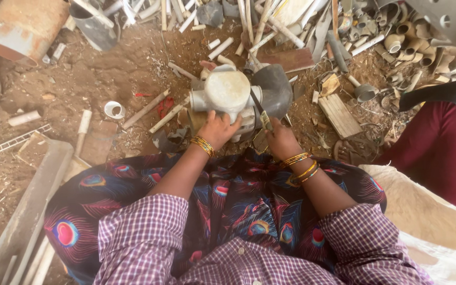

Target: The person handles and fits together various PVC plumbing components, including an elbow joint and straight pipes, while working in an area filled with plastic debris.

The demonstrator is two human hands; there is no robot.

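Your left hand (216, 130) clamps the underside of the white pipe fitting (228, 95), held above the dirt ground (106, 74) before your lap. Just right, your right hand (281, 140) grips a narrow blade (262, 113) touching the fitting's side; a wooden slat piece (340, 116) lies farther right.

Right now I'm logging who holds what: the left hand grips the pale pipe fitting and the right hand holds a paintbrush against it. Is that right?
Not quite. In the head view the right hand holds a thin blade, not a paintbrush, against the pale pipe fitting. The left hand does grip the fitting.
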